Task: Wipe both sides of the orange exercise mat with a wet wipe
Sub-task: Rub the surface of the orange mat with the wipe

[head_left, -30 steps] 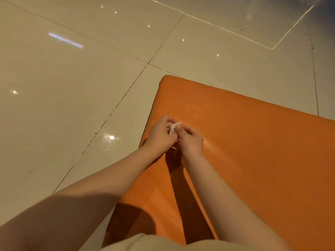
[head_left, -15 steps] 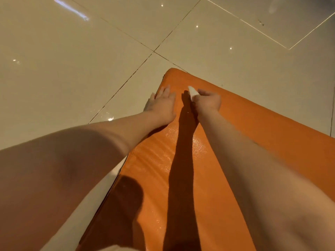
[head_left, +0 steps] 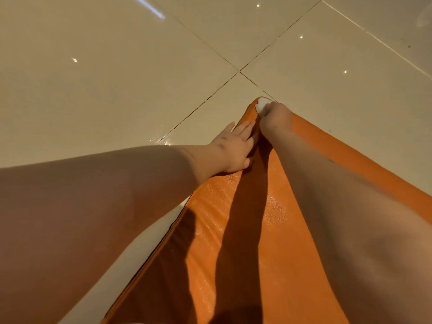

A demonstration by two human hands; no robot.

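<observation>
The orange exercise mat (head_left: 233, 242) lies flat on the tiled floor, running from the bottom of the view up to its far corner. Its surface shines wet in patches. My right hand (head_left: 275, 120) is closed on a small white wet wipe (head_left: 262, 104) and presses it on the mat's far corner. My left hand (head_left: 233, 148) lies flat, fingers together and stretched out, on the mat's left edge just behind the right hand. Both forearms reach far forward and hide much of the mat.
Glossy beige floor tiles (head_left: 117, 90) with dark grout lines surround the mat on the left, far side and right. Ceiling lights reflect in them.
Both hands have slid forward along the mat from its nearer part to the far corner. The left hand let go of the wipe and went flat; the right hand kept it.
</observation>
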